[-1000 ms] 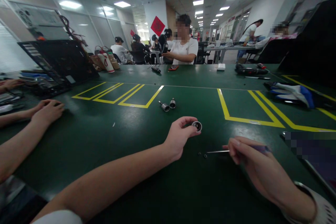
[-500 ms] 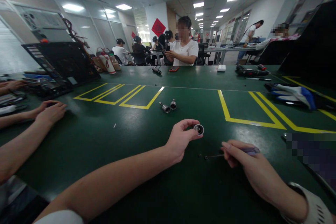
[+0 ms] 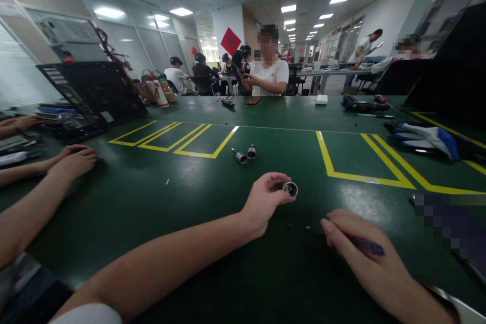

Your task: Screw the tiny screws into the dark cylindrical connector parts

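My left hand (image 3: 266, 200) pinches a round metal cup-shaped part (image 3: 290, 190), its open end turned toward me. To the right, my right hand (image 3: 355, 240) is closed on the handle of a thin screwdriver (image 3: 366, 246), whose shaft points left, low over the table. A small dark piece (image 3: 289, 225) lies on the green table (image 3: 197, 268) between the two hands, left of the tip. Farther back, two metal parts with stems (image 3: 240, 156) (image 3: 251, 151) rest side by side.
Yellow tape outlines (image 3: 370, 179) mark the table. Blue and white gloves (image 3: 429, 136) and a power tool (image 3: 364, 103) lie at the right. Another person's hands (image 3: 74, 159) rest at the left. A person in a white shirt (image 3: 271, 73) is across the table.
My right hand has shifted slightly right and down with the screwdriver, whose tip is now farther from the small dark piece. The left hand still holds the metal part, nearly unmoved.
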Demonstrator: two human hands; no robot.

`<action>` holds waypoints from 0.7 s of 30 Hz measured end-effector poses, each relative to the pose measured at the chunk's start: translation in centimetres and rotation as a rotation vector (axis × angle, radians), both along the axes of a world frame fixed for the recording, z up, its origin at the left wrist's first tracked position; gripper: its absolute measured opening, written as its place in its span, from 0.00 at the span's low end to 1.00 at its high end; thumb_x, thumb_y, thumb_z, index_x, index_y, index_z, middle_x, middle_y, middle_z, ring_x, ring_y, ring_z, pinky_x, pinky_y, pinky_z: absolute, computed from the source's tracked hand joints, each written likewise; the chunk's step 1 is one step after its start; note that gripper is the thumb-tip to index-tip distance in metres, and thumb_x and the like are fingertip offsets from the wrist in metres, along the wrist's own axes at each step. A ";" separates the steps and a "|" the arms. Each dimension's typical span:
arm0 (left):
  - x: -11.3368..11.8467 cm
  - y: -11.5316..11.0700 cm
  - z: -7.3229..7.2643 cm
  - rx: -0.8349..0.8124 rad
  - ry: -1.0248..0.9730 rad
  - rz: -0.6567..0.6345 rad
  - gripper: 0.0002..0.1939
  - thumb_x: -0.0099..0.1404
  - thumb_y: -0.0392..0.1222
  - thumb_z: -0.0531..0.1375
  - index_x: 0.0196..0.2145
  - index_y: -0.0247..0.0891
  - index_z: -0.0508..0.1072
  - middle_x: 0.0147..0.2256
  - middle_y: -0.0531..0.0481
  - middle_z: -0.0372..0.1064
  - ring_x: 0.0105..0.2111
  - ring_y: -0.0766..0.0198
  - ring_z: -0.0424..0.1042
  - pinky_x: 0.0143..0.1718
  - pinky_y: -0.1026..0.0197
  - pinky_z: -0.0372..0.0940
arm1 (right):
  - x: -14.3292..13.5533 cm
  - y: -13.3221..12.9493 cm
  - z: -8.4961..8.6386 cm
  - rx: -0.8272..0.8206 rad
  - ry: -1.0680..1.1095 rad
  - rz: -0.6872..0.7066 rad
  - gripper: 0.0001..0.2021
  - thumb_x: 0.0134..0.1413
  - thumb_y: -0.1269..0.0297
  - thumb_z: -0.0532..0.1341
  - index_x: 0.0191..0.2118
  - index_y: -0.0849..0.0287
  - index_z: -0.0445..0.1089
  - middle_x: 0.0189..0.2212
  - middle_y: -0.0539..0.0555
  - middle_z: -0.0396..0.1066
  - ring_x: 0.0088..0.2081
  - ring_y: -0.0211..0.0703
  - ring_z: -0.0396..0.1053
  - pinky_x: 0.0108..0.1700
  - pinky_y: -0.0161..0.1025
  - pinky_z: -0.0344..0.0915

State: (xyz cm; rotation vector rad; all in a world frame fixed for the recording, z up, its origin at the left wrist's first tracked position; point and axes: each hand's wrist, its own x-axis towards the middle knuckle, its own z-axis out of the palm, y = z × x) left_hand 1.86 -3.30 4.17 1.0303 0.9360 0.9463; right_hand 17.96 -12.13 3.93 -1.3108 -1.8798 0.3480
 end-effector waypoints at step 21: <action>-0.1 -1.0 -0.1 0.078 0.053 -0.155 0.17 0.51 0.26 0.62 0.40 0.35 0.74 0.38 0.46 0.74 0.39 0.63 0.72 0.45 0.56 0.65 | 0.3 -0.4 -0.2 0.241 -0.047 0.100 0.04 0.56 0.72 0.55 0.36 0.56 0.65 0.32 0.53 0.69 0.36 0.44 0.70 0.38 0.41 0.67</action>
